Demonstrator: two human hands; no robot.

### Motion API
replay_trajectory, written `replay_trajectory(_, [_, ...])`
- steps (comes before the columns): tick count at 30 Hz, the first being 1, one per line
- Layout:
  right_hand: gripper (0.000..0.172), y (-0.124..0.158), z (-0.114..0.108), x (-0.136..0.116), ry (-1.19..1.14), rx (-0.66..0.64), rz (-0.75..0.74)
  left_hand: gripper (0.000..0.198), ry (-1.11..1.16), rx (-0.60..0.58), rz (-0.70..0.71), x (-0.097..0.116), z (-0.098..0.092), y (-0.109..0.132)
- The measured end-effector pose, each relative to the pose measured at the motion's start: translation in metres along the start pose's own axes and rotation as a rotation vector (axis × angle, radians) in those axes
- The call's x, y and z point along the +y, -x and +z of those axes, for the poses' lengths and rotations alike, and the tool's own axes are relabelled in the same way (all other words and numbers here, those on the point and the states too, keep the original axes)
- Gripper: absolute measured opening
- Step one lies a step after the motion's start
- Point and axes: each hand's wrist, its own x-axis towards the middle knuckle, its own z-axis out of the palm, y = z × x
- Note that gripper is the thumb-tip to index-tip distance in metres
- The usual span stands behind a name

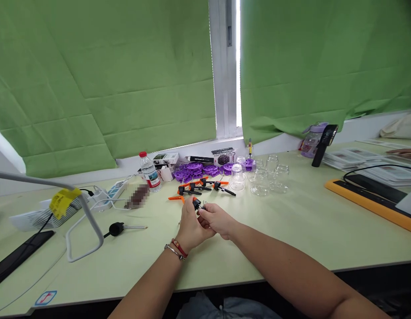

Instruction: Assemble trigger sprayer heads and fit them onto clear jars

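Observation:
My left hand (191, 228) is closed around a small black-and-orange part (196, 203), whose exact kind is mostly hidden by the fingers. Pressed against it from the right, my right hand (220, 219) pinches at its lower end, where a little metal shows. Just beyond the hands lie several similar black-and-orange pieces (222, 188), long and thin with black knobs. Behind those is a heap of purple plastic discs (194, 170) with cut-outs. Several clear glass cups (259, 184) stand to the right of the heap, some upside down.
Left of the hands are a black-handled tool with a metal shaft (117, 229), a grey bent metal tube (92, 221), a power strip (114, 192) and a water bottle (149, 173). Rightward stand a black handheld fan (321, 144), an orange-edged board (368, 204) and paper stacks. Another person's hand (403, 152) rests far right.

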Motion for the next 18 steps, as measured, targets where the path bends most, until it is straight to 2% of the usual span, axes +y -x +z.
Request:
replay_trajectory(3, [0.022, 0.0006, 0.0033, 0.0025, 0.001, 0.016, -0.002, 0.095, -0.113, -0.095, 0.055, 0.0011, -0.0029, -0.0016])
replay_trajectory(11, [0.023, 0.0032, 0.0084, -0.0040, -0.015, -0.032, -0.013, 0.091, -0.295, -0.088, 0.174, 0.0060, -0.0075, -0.0039])
replay_trajectory(18, [0.019, -0.0007, 0.0083, 0.0007, 0.019, -0.017, 0.017, 0.104, -0.378, -0.100, 0.122, 0.0028, -0.0031, -0.0031])
